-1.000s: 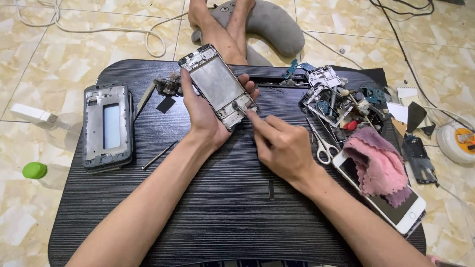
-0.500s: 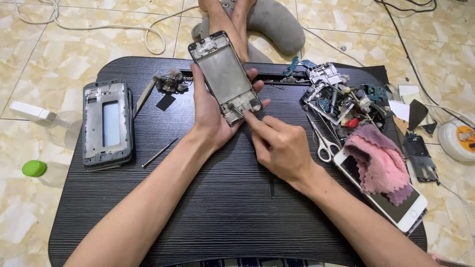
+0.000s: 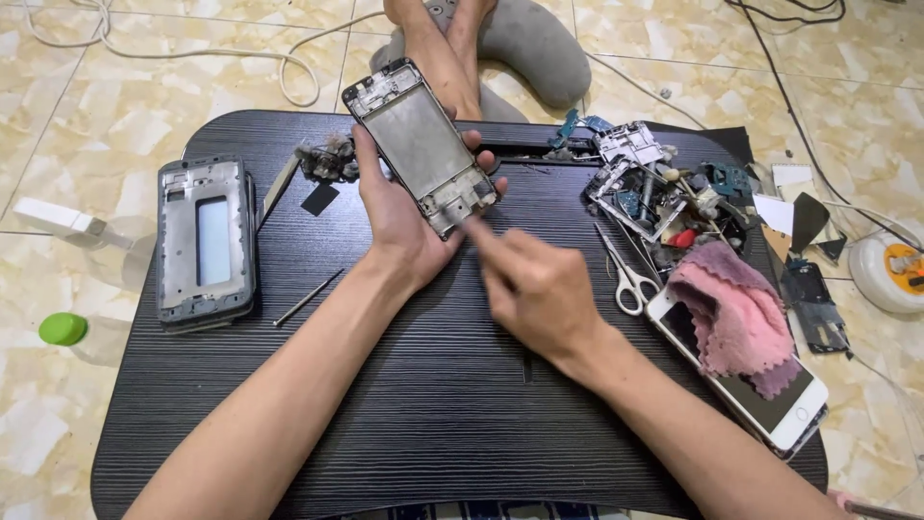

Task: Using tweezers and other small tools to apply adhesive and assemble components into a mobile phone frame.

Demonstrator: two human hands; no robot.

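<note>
My left hand (image 3: 399, 217) grips a bare metal phone frame (image 3: 420, 144), tilted up over the black table (image 3: 404, 404), its top end pointing away from me. My right hand (image 3: 534, 289) is blurred, fingers bunched, with the index finger touching the frame's lower end. I cannot tell whether it pinches anything small. A second grey phone frame (image 3: 204, 241) lies flat at the table's left.
A thin metal tool (image 3: 308, 297) lies left of my forearm. Scissors (image 3: 624, 274), a heap of phone parts (image 3: 664, 188), a pink cloth (image 3: 736, 313) on a white phone (image 3: 799, 409) fill the right side. A green cap (image 3: 63, 328) sits on the floor.
My left hand has lifted and tilted the phone frame further away from me. My right hand has stayed at the frame's lower end, moving quickly.
</note>
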